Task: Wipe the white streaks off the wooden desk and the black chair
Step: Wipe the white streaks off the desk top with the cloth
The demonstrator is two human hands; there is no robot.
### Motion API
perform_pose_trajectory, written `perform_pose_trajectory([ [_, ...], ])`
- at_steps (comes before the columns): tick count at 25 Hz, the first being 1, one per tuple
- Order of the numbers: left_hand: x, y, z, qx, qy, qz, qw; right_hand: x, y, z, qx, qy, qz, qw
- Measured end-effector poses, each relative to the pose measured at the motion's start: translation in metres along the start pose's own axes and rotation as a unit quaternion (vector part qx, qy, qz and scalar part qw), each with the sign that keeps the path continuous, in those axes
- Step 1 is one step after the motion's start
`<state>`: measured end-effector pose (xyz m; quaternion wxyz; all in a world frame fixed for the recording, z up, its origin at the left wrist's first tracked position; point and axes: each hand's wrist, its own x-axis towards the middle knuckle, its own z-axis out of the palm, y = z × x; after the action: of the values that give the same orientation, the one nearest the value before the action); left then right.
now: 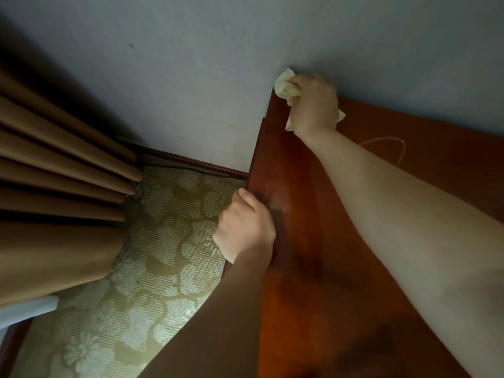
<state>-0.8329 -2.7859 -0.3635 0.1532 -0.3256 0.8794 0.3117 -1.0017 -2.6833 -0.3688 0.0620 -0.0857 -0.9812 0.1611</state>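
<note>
Desk [313, 268] corner against wall [191, 77], right hand [313, 105] gripping cloth [285, 84]

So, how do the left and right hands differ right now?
The right hand grips a yellow cloth at the far corner of the wooden desk, against the wall. The left hand holds no cloth and grips the desk's left edge, nearer the camera. Both touch the desk.

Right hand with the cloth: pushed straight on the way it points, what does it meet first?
Likely the grey wall: the right hand grips the cloth at the far corner of the desk, beside that wall; contact unclear.
</note>
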Motion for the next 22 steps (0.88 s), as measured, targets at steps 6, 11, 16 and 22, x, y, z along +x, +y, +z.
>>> perform_pose_trajectory([
  [6, 0.0, -0.002, 0.0, 0.005, -0.002, -0.008, 1.0, -0.044, 0.004, -0.001, 0.055, -0.053, -0.2, 0.977],
  [11, -0.001, 0.002, -0.004, 0.0, -0.003, -0.011, 1.0, -0.111, 0.024, -0.031, 0.083, -0.138, -0.253, 0.954],
  [16, -0.003, 0.003, -0.005, 0.0, -0.001, -0.015, 1.0, -0.167, 0.047, -0.055, 0.106, -0.146, -0.157, 0.971],
  [22, -0.003, 0.003, -0.003, 0.003, 0.005, -0.011, 1.0, -0.125, 0.06, -0.055, 0.099, -0.14, -0.137, 0.976],
])
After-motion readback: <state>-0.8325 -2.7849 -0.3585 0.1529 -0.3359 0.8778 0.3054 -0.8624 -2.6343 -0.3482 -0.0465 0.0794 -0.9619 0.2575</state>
